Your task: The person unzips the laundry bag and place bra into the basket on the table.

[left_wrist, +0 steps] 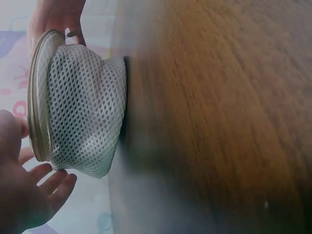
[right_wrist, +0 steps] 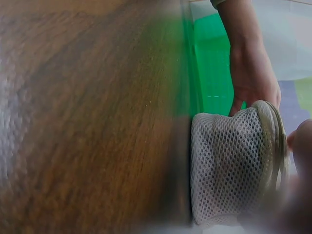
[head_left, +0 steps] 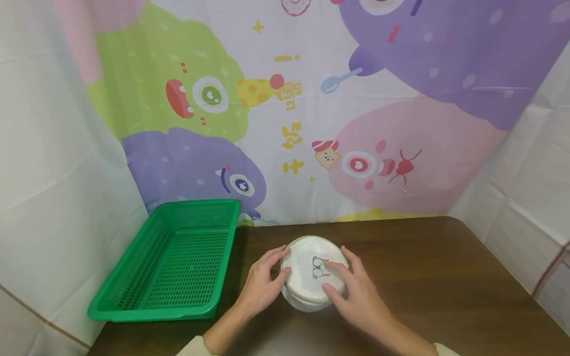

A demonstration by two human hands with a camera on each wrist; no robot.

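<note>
A round white mesh laundry bag (head_left: pixel 307 289) stands upright on the table, its flat lid facing up with a small dark line drawing on it. A zipper runs round the lid's beige edge; its pull (left_wrist: pixel 72 34) hangs beside the right hand in the left wrist view. My left hand (head_left: pixel 264 282) rests against the bag's left side, thumb and forefinger at the rim, the other fingers spread loosely along the mesh. On the other side my right hand (head_left: pixel 356 291) touches the lid with thumb and forefinger, while another finger reaches the far right rim.
To the left sits a green plastic basket (head_left: pixel 218 277) with slotted walls and nothing in it. The brown wooden table (head_left: pixel 427 277) ends at the back against a cloth (head_left: pixel 285 198) printed with cartoon monsters. White sheets (head_left: pixel 53 163) hang at both sides.
</note>
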